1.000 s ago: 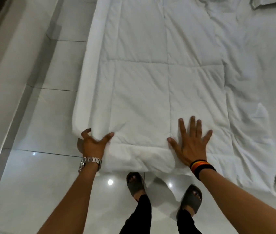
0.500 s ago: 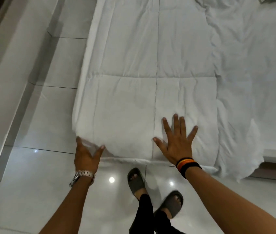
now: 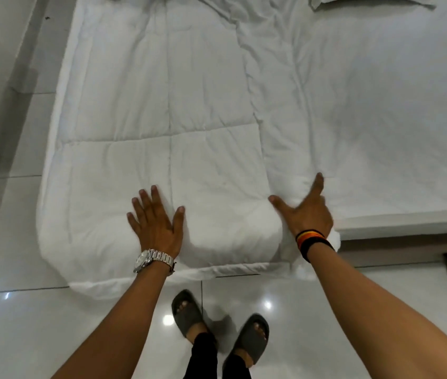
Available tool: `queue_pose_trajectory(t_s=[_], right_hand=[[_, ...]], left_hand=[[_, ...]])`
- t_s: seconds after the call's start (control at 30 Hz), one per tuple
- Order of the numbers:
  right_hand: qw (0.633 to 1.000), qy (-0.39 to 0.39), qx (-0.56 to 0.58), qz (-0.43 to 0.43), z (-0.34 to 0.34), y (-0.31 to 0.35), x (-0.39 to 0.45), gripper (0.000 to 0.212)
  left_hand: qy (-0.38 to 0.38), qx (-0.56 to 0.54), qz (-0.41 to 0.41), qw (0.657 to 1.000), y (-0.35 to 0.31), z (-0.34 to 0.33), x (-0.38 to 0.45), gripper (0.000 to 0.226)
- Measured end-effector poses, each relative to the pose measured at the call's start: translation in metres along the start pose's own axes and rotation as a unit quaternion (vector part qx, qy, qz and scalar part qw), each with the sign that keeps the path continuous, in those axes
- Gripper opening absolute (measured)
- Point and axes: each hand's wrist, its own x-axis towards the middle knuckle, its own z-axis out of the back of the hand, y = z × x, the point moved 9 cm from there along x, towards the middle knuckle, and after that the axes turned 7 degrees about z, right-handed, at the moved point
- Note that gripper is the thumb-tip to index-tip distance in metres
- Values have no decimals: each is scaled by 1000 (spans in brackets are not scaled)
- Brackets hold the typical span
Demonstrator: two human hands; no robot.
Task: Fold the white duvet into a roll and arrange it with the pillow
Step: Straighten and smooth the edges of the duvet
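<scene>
Duvet: we see the white duvet [image 3: 162,119] laid as a long folded strip along the left edge of the bed [image 3: 381,132], its near end hanging just over the foot edge toward the floor [image 3: 39,337]
Near end: it bulges up thick and rounded under our hands, which we judge to be the first turn of the roll
Left hand: our left hand [image 3: 156,222] lies flat on that bulge, fingers spread wide, holding nothing
Right hand: our right hand [image 3: 305,212] is spread at the strip's right edge near the foot edge, thumb against the bulge; blurred, so we cannot tell whether it grips cloth
Pillow: a pillow [image 3: 367,1] shows only partly at the far right corner of the bed, well apart from the duvet's near end
Done: lengthwise folding looks complete
Left: nearly the whole strip is still flat and unrolled, and the roll is not yet set with the pillow
</scene>
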Motion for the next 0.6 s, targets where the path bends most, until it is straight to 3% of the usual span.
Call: queue_pose_trajectory(t_s=[0.07, 0.17, 0.3, 0.37, 0.47, 0.6], right_hand=[[999, 20, 41, 24, 3, 6, 5, 126], [997, -14, 70, 33, 37, -2, -4, 108], [999, -14, 46, -23, 49, -51, -24, 132], [998, -50, 12, -20, 46, -47, -29, 140], [993, -72, -52, 73, 14, 46, -41, 126], [965, -7, -97, 242, -77, 222, -61, 103]], left_hand=[[7, 4, 3, 1000, -2, 2, -4, 88], [-7, 3, -13, 1000, 11, 38, 1, 89], [8, 24, -19, 1000, 43, 48, 3, 89], [28, 29, 1, 999, 55, 43, 2, 90], [19, 20, 32, 999, 82, 61, 32, 90], [-19, -52, 73, 996, 117, 96, 116, 87]])
